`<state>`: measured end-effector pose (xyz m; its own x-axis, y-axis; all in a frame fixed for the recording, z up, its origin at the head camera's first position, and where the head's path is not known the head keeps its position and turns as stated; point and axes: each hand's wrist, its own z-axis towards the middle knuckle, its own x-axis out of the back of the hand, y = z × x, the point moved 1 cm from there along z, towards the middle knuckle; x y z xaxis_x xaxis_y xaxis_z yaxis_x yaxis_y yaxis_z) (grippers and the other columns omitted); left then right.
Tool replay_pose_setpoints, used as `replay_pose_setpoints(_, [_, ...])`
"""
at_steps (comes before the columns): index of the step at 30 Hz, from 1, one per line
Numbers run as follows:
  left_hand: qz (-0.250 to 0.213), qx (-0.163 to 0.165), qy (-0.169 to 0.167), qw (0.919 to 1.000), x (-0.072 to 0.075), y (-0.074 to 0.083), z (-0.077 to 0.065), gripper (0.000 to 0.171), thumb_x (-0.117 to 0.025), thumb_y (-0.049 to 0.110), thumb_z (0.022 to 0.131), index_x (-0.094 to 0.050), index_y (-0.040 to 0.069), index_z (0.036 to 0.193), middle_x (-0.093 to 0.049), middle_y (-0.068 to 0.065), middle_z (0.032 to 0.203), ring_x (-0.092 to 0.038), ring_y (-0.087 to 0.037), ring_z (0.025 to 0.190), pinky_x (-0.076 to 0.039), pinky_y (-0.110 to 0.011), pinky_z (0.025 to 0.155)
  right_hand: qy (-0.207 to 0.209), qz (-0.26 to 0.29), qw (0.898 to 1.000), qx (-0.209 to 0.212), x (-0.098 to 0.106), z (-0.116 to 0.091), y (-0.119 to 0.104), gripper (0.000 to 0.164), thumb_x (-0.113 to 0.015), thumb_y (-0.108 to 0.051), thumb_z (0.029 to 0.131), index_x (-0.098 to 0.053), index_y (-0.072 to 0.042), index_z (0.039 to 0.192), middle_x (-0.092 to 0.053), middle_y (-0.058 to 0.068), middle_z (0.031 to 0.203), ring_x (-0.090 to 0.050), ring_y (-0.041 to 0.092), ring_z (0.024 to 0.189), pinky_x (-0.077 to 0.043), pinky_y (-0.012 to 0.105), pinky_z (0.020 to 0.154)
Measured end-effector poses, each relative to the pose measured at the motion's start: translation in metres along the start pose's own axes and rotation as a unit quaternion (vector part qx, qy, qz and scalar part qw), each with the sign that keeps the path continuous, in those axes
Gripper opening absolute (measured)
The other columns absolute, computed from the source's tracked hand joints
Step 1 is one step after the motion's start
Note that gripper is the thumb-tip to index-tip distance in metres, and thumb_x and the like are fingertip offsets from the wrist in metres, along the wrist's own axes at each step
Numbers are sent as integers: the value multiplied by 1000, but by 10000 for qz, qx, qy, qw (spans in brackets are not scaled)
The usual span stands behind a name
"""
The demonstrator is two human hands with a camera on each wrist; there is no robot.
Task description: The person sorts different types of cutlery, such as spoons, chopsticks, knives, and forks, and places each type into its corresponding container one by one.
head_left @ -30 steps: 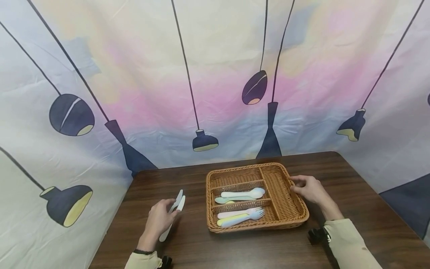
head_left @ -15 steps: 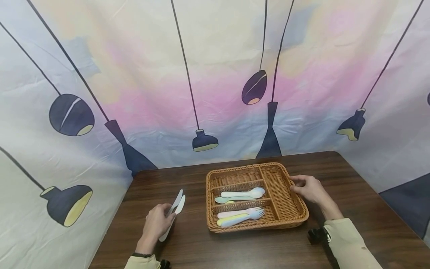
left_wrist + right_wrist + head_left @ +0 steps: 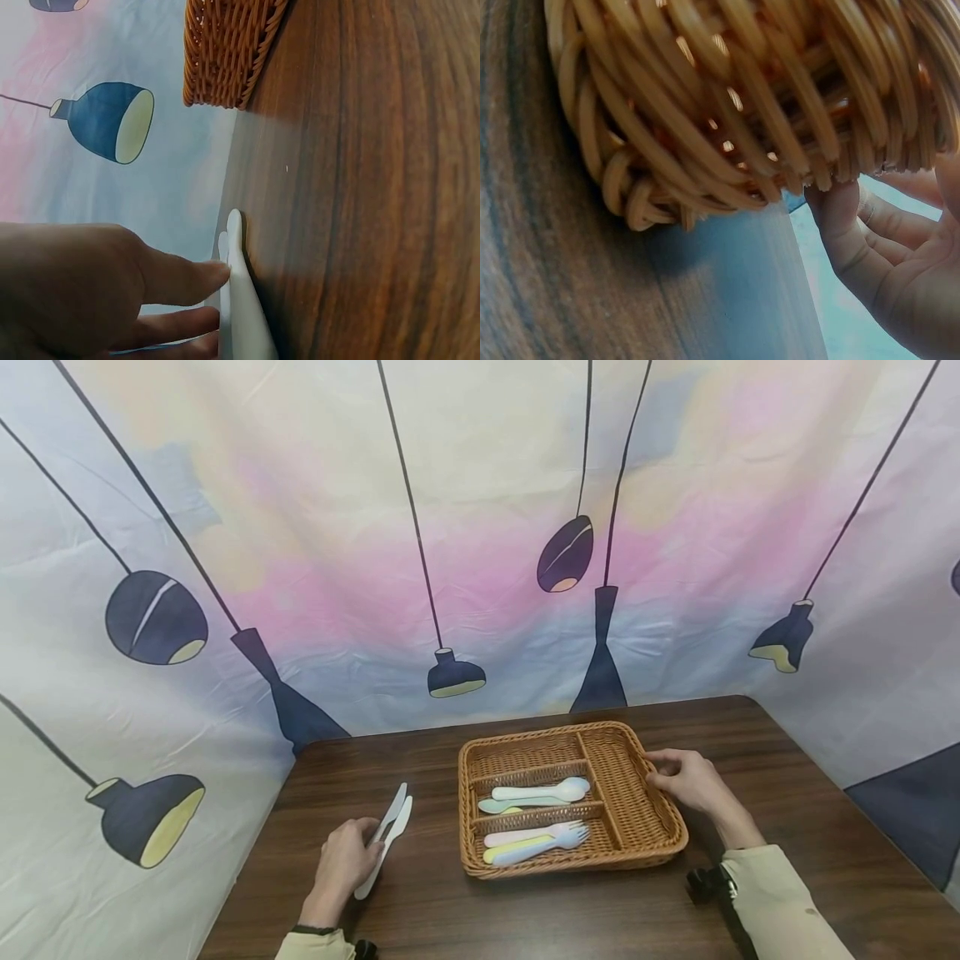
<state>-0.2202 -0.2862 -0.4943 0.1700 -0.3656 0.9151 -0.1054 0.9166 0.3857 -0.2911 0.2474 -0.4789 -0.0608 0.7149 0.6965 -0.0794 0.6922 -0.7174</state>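
Note:
Left of the wicker cutlery tray (image 3: 637,802), my left hand (image 3: 341,864) pinches a pale blue-grey knife (image 3: 393,803) between thumb and fingers. A white knife (image 3: 386,852) lies right beside it on the table. In the left wrist view the thumb of my left hand (image 3: 82,289) meets the knives, and the white knife (image 3: 247,322) is the nearer to the table. My right hand (image 3: 693,781) grips the tray's right rim. Seen from the right wrist, fingers of that hand (image 3: 900,255) curl at the woven rim; their tips are partly hidden.
Several pastel spoons (image 3: 551,789) lie in the tray's middle-left compartment. Forks (image 3: 540,843) fill the front-left one. Dark wooden table (image 3: 450,918) surrounds the tray, and a cloth backdrop printed with lamps (image 3: 480,527) hangs behind the table's far edge.
The left hand has drawn slightly left and its thumb has come off the white knife onto the blue-grey one. The right hand and tray stay as they were.

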Motion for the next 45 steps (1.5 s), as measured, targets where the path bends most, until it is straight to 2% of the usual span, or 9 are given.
replay_pose_setpoints(4, [-11, -46, -142, 9999, 2, -2, 1, 30, -71, 4, 80, -71, -2, 109, -70, -20, 103, -66, -31, 87, -52, -48, 69, -9, 31, 10000, -14, 0, 0, 1, 43, -69, -21, 90, -62, -7, 130, -71, 7, 89, -62, 15, 73, -47, 32, 60])
replay_pose_setpoints(10, [55, -148, -267, 9995, 1, -5, 4, 26, -62, -2, 77, -73, -3, 100, -71, -17, 94, -63, -26, 77, -51, -47, 67, -8, 58, 10000, -19, 0, 1, 2, 43, -67, -20, 90, -62, -8, 131, -70, 6, 89, -61, 16, 73, -47, 32, 60])
replay_pose_setpoints(13, [56, -144, -231, 9996, 1, -6, 4, 24, -61, -3, 77, -74, -1, 97, -71, -16, 91, -64, -27, 78, -51, -48, 67, -39, 87, 10000, 17, 0, 1, 3, 43, -67, -20, 91, -61, -7, 131, -70, 7, 89, -61, 16, 73, -46, 32, 59])
replay_pose_setpoints(18, [6, 86, -186, 9998, 2, -7, 2, 17, -68, 2, 80, -75, 1, 95, -72, -15, 89, -66, -30, 78, -51, -46, 63, -44, 89, 9999, 36, 1, 1, 4, 44, -68, -21, 90, -61, -6, 131, -70, 8, 89, -61, 15, 73, -46, 31, 58])
replay_pose_setpoints(27, [-12, -40, 74, 10000, 5, -9, 3, 17, -70, 4, 78, -76, 4, 94, -72, -15, 89, -66, -29, 78, -50, -48, 65, -17, 116, 9999, -2, 0, 1, 1, 43, -69, -20, 90, -62, -7, 130, -71, 6, 88, -61, 15, 72, -47, 32, 59])
replay_pose_setpoints(32, [-94, -323, 247, 9991, 14, -3, 11, 17, -71, 4, 78, -76, 4, 95, -73, -14, 88, -67, -32, 82, -50, -54, 71, -7, 95, 10000, 26, -1, 1, 2, 43, -70, -20, 89, -62, -6, 130, -70, 5, 86, -60, 15, 71, -46, 32, 59])
replay_pose_setpoints(35, [-152, -430, 308, 9985, 19, 2, 16, 18, -71, 4, 79, -76, 4, 97, -73, -15, 90, -67, -33, 83, -50, -53, 71, 1, 91, 9999, 56, 0, 1, 2, 43, -70, -20, 89, -62, -6, 129, -70, 6, 86, -60, 15, 71, -46, 32, 59])
replay_pose_setpoints(39, [-251, -496, 378, 9977, 23, 10, 22, 20, -72, 4, 79, -76, 5, 100, -72, -14, 92, -66, -27, 79, -51, -46, 66, -20, 107, 9999, 23, 0, 2, 1, 43, -69, -21, 90, -62, -7, 130, -70, 7, 88, -60, 15, 71, -46, 31, 58])
replay_pose_setpoints(45, [-441, -640, 404, 9962, 26, 23, 34, 20, -75, 5, 80, -76, 9, 99, -70, -3, 80, -61, -18, 70, -48, -35, 59, -62, 118, 9999, 5, 1, 2, 1, 44, -69, -21, 90, -62, -6, 131, -70, 8, 88, -60, 15, 71, -46, 32, 58])
